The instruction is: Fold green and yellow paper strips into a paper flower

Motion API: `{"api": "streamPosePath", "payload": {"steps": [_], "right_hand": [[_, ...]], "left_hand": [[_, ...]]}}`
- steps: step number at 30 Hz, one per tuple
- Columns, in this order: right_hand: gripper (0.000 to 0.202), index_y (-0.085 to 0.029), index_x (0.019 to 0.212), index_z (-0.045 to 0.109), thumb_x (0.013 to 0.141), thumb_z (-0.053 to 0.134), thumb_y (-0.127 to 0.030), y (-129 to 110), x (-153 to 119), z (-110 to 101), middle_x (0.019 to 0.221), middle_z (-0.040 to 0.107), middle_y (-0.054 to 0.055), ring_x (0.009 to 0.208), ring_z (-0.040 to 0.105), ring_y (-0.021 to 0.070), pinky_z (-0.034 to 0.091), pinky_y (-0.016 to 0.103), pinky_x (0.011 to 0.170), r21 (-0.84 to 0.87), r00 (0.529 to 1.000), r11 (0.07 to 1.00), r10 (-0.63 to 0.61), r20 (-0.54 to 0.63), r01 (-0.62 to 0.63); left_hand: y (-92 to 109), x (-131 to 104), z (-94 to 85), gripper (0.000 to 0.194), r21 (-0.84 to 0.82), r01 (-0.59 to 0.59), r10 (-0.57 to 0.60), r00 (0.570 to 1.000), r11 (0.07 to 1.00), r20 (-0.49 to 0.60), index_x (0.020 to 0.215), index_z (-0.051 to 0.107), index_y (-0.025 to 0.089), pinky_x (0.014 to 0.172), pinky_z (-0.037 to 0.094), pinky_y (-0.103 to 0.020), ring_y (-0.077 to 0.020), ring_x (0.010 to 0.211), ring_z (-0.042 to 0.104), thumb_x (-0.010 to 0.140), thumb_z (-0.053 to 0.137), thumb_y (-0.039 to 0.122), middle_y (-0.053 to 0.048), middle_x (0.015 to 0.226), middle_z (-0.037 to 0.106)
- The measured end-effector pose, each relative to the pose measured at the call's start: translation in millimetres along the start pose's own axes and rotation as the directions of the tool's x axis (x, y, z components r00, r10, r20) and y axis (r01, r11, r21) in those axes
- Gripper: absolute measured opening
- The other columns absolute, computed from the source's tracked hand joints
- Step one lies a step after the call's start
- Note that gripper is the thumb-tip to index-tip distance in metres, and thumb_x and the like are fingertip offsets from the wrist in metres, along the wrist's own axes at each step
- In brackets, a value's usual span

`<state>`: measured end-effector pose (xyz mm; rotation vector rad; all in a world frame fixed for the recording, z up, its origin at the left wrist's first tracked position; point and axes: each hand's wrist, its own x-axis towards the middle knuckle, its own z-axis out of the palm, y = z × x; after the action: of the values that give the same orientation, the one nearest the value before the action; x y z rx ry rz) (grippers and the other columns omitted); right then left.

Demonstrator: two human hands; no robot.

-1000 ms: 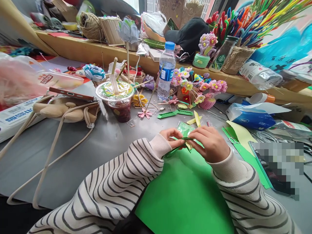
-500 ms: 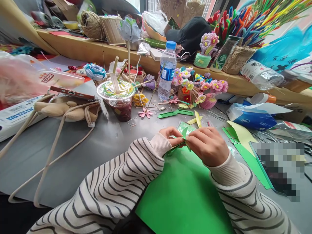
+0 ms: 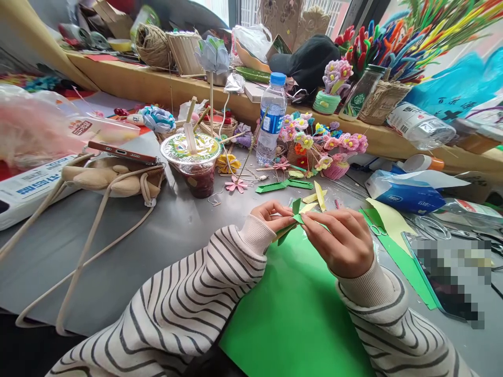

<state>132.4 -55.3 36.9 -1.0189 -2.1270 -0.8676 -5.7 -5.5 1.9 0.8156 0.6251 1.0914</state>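
Note:
A small folded green paper piece [image 3: 297, 205] is pinched between both hands at the middle of the view. My left hand [image 3: 274, 215] is closed on its left side, with strips hanging below the fingers. The fingertips of my right hand [image 3: 340, 238] pinch its right side. Beneath the hands lies a large green sheet [image 3: 298, 309]. Just beyond them are yellow folded strips [image 3: 320, 196] and green folded strips [image 3: 301, 184]. Scissors [image 3: 378, 230] rest on green and pale yellow paper to the right.
A lidded cup [image 3: 199, 175] and a water bottle [image 3: 271, 120] stand behind the hands. At the left is a bag [image 3: 106, 180] with looping straps. A phone [image 3: 440, 277] lies at the right. Crochet flowers [image 3: 341, 144] stand at the back.
My right hand has turned slightly, its fingers now more extended, and more of the green folded piece shows between the hands. The view has shifted a little.

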Motion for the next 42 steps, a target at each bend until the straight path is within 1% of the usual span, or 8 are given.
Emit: {"api": "streamPosePath", "payload": {"steps": [7, 17, 26, 31, 33, 37, 39, 42], "right_hand": [[0.019, -0.018, 0.081, 0.061, 0.063, 0.065, -0.017, 0, 2, -1, 0.076, 0.067, 0.001, 0.065, 0.054, 0.0148, 0.042, 0.031, 0.066, -0.061, 1.000, 0.998, 0.022, -0.014, -0.023], [0.021, -0.017, 0.083, 0.061, 0.062, 0.065, -0.015, -2, -1, 3, 0.075, 0.067, 0.001, 0.065, 0.054, 0.0152, 0.042, 0.031, 0.066, -0.039, 0.998, 0.997, 0.061, -0.012, -0.061], [0.016, -0.020, 0.078, 0.063, 0.062, 0.065, -0.019, -3, 0, 4, 0.077, 0.067, 0.001, 0.067, 0.055, 0.0135, 0.043, 0.030, 0.068, -0.056, 0.998, 0.997, 0.057, -0.020, -0.058], [0.025, -0.020, 0.089, 0.061, 0.064, 0.064, -0.021, -8, 3, 7, 0.087, 0.066, 0.000, 0.075, 0.057, 0.0143, 0.041, 0.032, 0.074, -0.127, 1.000, 0.992, 0.015, -0.007, -0.016], [0.029, -0.020, 0.092, 0.059, 0.064, 0.064, -0.021, -10, 2, 8, 0.090, 0.066, -0.001, 0.076, 0.057, 0.0146, 0.040, 0.032, 0.075, -0.109, 1.000, 0.994, 0.008, -0.006, -0.008], [0.035, -0.022, 0.100, 0.056, 0.065, 0.062, -0.019, -7, 0, 6, 0.092, 0.065, -0.001, 0.081, 0.056, 0.0162, 0.040, 0.034, 0.078, 0.070, 0.993, 0.990, 0.119, 0.007, -0.119], [0.038, -0.022, 0.102, 0.054, 0.065, 0.062, -0.021, -4, 0, 5, 0.092, 0.065, 0.001, 0.083, 0.055, 0.0178, 0.042, 0.034, 0.078, 0.167, 0.978, 0.964, 0.207, 0.008, -0.206], [0.038, -0.022, 0.102, 0.054, 0.065, 0.063, -0.023, 0, 0, 4, 0.094, 0.063, 0.003, 0.086, 0.054, 0.0193, 0.043, 0.035, 0.078, 0.242, 0.957, 0.927, 0.291, 0.019, -0.287]], "left_hand": [[0, -1, -2.1, 0.023, 0.096, -0.001, -0.002, 0.999, 0.995, 0.037, 0.063, 0.055, 0.012, 0.060, 0.049, -0.025, -0.0117, 0.061, 0.061, 0.050, 0.071, 0.021, -0.001, 0.068, 0.063], [-6, -6, -0.9, 0.016, 0.297, -0.176, 0.181, 0.983, 0.939, 0.012, 0.065, 0.054, 0.013, 0.061, 0.048, -0.023, -0.0104, 0.063, 0.060, 0.059, 0.065, 0.023, -0.004, 0.076, 0.061], [2, -4, -0.3, 0.022, 0.157, -0.069, 0.071, 0.997, 0.985, -0.006, 0.065, 0.057, 0.012, 0.061, 0.045, -0.021, -0.0075, 0.061, 0.056, 0.055, 0.067, 0.029, -0.001, 0.065, 0.060], [3, 2, 0.8, 0.024, 0.065, 0.006, 0.003, 0.992, 0.998, -0.125, 0.057, 0.052, 0.013, 0.055, 0.040, -0.018, -0.0040, 0.051, 0.050, 0.050, 0.070, 0.027, 0.005, 0.050, 0.053], [2, 4, 0.6, 0.028, 0.005, 0.020, -0.020, 0.988, 1.000, -0.155, 0.064, 0.054, 0.014, 0.057, 0.040, -0.018, -0.0046, 0.053, 0.052, 0.046, 0.072, 0.023, 0.005, 0.053, 0.055], [4, 3, -1.0, 0.035, -0.104, 0.122, -0.120, 0.993, 0.987, 0.018, 0.087, 0.057, 0.016, 0.063, 0.044, -0.023, -0.0101, 0.062, 0.058, 0.054, 0.068, 0.023, 0.000, 0.070, 0.062], [6, 2, -2.1, 0.031, -0.149, 0.160, -0.146, 0.984, 0.976, 0.098, 0.088, 0.058, 0.016, 0.063, 0.045, -0.026, -0.0111, 0.059, 0.058, 0.059, 0.065, 0.024, -0.001, 0.070, 0.063], [6, 2, -3.3, 0.024, -0.204, 0.192, -0.171, 0.978, 0.960, 0.116, 0.084, 0.059, 0.016, 0.065, 0.045, -0.026, -0.0125, 0.061, 0.059, 0.061, 0.064, 0.022, -0.002, 0.070, 0.063]]}}
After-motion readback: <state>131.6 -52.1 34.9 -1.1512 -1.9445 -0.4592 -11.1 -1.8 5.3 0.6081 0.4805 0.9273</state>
